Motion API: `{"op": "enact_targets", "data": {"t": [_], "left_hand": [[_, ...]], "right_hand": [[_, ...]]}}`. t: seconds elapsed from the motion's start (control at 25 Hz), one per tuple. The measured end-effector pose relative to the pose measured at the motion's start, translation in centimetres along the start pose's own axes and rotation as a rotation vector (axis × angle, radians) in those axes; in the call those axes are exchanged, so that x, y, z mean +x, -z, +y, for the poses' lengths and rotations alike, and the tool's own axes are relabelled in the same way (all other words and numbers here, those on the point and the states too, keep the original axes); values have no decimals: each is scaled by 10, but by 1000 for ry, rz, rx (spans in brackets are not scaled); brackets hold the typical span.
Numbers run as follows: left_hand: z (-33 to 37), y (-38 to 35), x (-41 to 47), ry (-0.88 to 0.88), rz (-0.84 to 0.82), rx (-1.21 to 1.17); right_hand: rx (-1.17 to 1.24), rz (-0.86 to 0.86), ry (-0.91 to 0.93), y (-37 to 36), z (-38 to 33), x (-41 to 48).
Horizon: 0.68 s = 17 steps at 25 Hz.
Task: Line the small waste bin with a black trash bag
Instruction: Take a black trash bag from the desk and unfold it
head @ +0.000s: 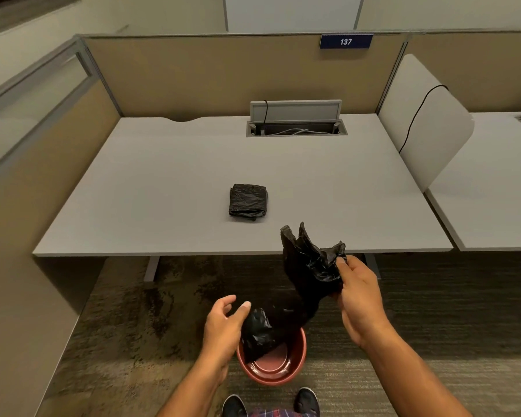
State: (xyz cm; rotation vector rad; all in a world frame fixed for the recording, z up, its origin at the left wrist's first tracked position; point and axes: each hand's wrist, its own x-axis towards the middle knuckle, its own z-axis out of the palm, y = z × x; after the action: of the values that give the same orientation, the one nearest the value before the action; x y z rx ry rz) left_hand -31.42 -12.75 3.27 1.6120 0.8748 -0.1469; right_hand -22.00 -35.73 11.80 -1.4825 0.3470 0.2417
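Overhead, the wide pale-grey rectangular desk (169,182) fills most of the view, and it serves as the landmark for everything below. Tan fabric partition panels (223,73) stand along the desk's far and left edges; a blue number plate reading 137 (346,41) sits on the far panel's top rail. A grey cable hatch with its lid raised (296,118) is set into the desk near its far edge. A folded square stack of black plastic bags (248,201) lies on the desk, toward the near edge.

On the mottled brown carpet (133,311) just in front of the desk's near edge stands the small round reddish-brown plastic waste bin (298,359). The crumpled black trash bag (310,275) hangs in front of the near edge, lower end dipping into the bin, top bunched above desk level.

Right hand (358,296): fingers pinched closed on the bag's upper part. Left hand (223,323): fingers spread loose, resting against the bag's lower bulge at the bin rim, not gripping. Hands well apart.
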Motion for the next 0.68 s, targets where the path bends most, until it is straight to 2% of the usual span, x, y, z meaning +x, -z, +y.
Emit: {"op": "enact_targets", "data": {"t": [0.12, 0.32, 0.56, 0.68], "left_hand": [[23, -11, -12, -28, -153, -180], [63, -15, -27, -186, -225, -328], [97, -15, -30, -369, -147, -160], [92, -9, -27, -363, -159, -158]], "right_hand": [[-36, -52, 10, -7, 1, -4], [-108, -122, 95, -16, 5, -10], [-270, -201, 160, -23, 11, -15], [-270, -150, 176, -22, 10, -13]]}}
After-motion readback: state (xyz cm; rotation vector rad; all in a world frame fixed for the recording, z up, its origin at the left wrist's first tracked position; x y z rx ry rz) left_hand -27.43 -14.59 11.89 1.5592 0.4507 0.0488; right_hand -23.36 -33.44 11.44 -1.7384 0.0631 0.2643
